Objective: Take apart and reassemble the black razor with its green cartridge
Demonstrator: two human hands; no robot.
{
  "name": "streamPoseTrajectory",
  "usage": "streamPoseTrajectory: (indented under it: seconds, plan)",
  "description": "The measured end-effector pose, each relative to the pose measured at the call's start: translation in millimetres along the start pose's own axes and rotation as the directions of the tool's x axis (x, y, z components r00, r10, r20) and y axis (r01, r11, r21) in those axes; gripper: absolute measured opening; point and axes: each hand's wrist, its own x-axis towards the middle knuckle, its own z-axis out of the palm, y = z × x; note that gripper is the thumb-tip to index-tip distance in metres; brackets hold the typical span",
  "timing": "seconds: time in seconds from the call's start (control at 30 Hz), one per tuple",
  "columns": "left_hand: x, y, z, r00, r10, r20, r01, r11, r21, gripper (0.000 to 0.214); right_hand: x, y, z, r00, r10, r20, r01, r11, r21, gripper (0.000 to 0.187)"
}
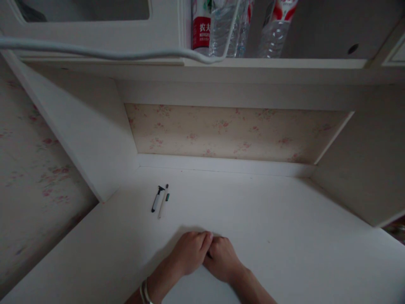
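My left hand (191,252) and my right hand (223,258) rest together on the white desk, knuckles up, touching at the fingers. Both have curled, closed fingers, and nothing shows in either; their undersides are hidden. A bracelet (144,291) circles my left wrist. Beyond my left hand, apart from it, lies a razor (156,200) with a black head and a pale handle. Right beside it is a slim white stick (163,203) with a dark tip, like a toothbrush. A small dark green piece (167,197) lies close to the stick.
The white desk (278,211) has side panels (91,126) left and right and flowered wallpaper (221,131) behind. Overhead, a shelf (284,63) holds several plastic bottles (275,36). A pale cable or tube (120,54) crosses in front of the shelf.
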Motion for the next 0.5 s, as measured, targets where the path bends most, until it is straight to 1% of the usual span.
streamPoseTrajectory:
  seconds: [0.27, 0.5]
  plan:
    - [0.0, 1.5, -2.7, 1.0, -0.008, 0.015, 0.008, 1.0, -0.007, 0.052, 0.2, -0.9, -0.1, 1.0, 0.0, -0.02, 0.0, 1.0, 0.004, 0.018]
    - [-1.0, 1.8, -2.3, 1.0, -0.02, 0.016, 0.02, 1.0, 0.002, 0.052, -0.3, -1.8, -2.2, 1.0, 0.001, -0.013, -0.001, 1.0, 0.019, 0.018]
